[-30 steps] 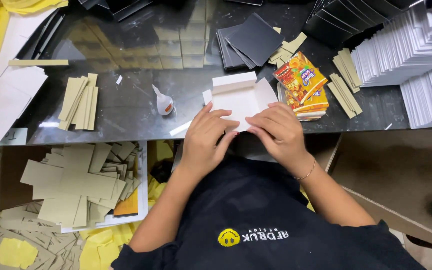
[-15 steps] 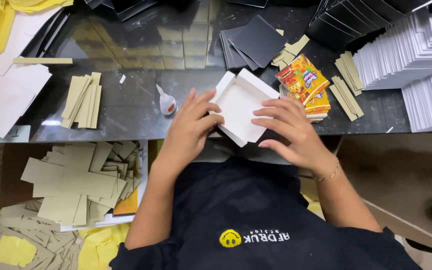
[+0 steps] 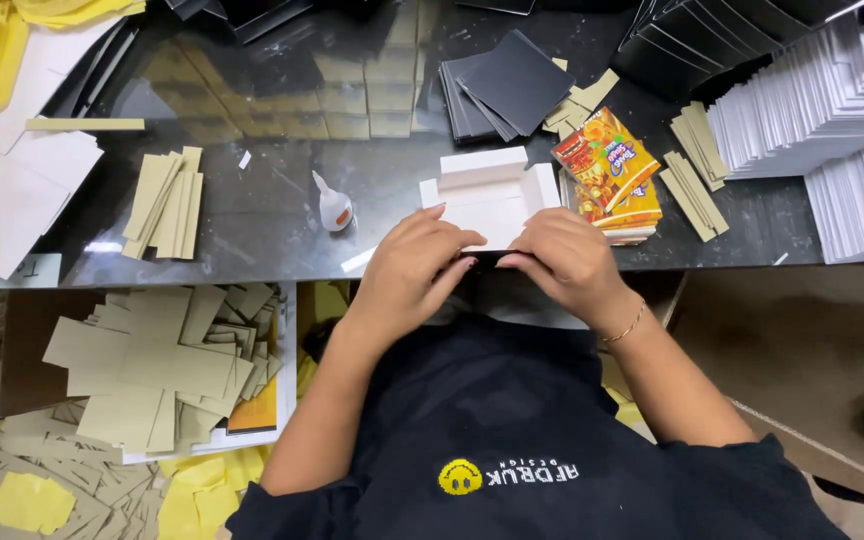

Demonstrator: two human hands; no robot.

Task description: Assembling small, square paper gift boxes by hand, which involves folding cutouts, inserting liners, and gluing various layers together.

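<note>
I count one shallow white cardboard box tray [image 3: 492, 200] at my two hands, left hand [image 3: 417, 262] and right hand [image 3: 562, 258]. One small white glue bottle [image 3: 333, 205] sits left of them, and one orange snack packet [image 3: 607, 165] lies just right.

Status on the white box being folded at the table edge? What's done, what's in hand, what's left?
Done: three walls of the white box tray stand up, far, left and right. In hand: the left hand and right hand press its near edge at the rim of the dark table. Left: the near wall isn't visibly up, and flat tan cross-shaped blanks lie piled below the table.
</note>
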